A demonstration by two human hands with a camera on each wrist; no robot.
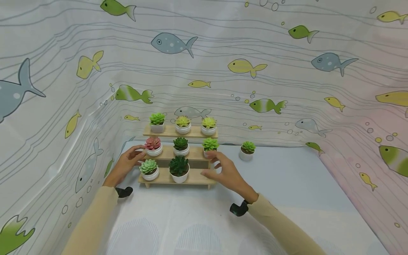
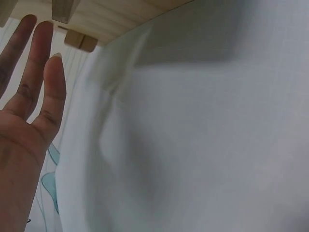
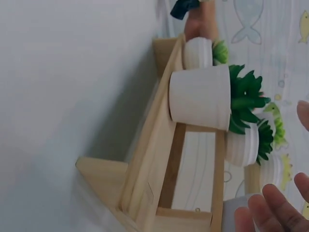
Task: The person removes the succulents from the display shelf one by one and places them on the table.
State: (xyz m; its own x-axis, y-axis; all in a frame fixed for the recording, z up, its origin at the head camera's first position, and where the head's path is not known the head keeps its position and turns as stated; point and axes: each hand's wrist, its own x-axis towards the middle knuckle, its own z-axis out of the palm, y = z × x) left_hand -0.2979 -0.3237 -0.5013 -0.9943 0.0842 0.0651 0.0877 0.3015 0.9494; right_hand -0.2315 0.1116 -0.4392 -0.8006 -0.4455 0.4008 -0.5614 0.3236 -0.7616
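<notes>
A three-tier wooden plant stand (image 1: 194, 180) carries several small potted succulents. My left hand (image 1: 125, 164) is at its left end, beside the pink succulent (image 1: 152, 143) and the pale green succulent (image 1: 148, 165). In the left wrist view, its fingers (image 2: 54, 82) extend loosely near the stand's underside. By the stand's right end is my right hand (image 1: 228, 173), thumb and fingers apart. Its fingers partly cover the pot of the bright green succulent (image 1: 210, 143) on the middle tier; whether they touch it I cannot tell. A dark green succulent (image 1: 179, 165) occupies the bottom tier's middle.
One more potted succulent (image 1: 247, 150) stands on the table (image 1: 280, 173), to the right of the stand. Three succulents, including a yellow-green one (image 1: 208, 124), line the top tier. A fish-print curtain (image 1: 216, 46) surrounds the table at the back and sides.
</notes>
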